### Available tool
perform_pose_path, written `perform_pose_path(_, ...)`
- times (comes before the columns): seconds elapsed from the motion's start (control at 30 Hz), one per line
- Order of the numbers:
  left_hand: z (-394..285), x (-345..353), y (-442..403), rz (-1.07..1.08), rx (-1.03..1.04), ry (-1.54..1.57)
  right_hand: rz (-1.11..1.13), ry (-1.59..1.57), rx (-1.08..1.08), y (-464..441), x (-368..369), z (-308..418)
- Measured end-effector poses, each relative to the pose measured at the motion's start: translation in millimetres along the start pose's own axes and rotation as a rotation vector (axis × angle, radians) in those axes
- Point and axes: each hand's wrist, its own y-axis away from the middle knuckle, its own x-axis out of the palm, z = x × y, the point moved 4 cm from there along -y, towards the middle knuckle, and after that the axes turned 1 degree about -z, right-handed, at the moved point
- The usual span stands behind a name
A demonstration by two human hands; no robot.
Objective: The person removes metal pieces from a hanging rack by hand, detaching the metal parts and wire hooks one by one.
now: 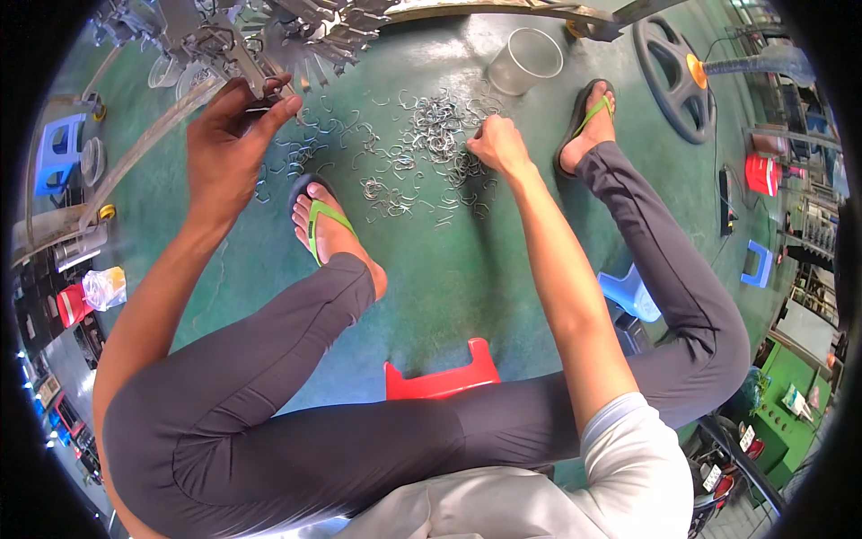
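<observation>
At the upper left, my left hand (229, 148) is raised with thumb and fingers pinched at the lower end of a grey metal piece (238, 58), part of a cluster of metal parts (332, 31) at the top edge. My right hand (500, 144) is closed, held by the right side of a pile of small bent wire hooks (435, 126) on the green floor. What its fingers hold, if anything, is hidden. More loose hooks lie scattered between my two feet.
A translucent plastic tub (525, 61) stands beyond my right hand. Sandalled feet flank the hooks. A red stool (440, 382) is below me, a black wheel (673, 79) at the upper right. Blue stools (59, 153) and a curved metal bar (148, 144) are at the left.
</observation>
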Motion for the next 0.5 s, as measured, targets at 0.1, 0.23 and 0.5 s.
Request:
perform_pose_path(0.1, 1, 2, 0, 0.016, 0.021, -0.003, 0.017, 0.012, 0.055, 7, 12, 10)
perform_pose_path(0.23, 12, -1, 0, 0.023, -0.053, 0.045, 0.031, 0.000, 0.099, 9, 7, 10)
perform_pose_path(0.5, 7, 1, 0, 0.000, -0.080, 0.107, -0.430, -0.538, -0.307, 49, -55, 127)
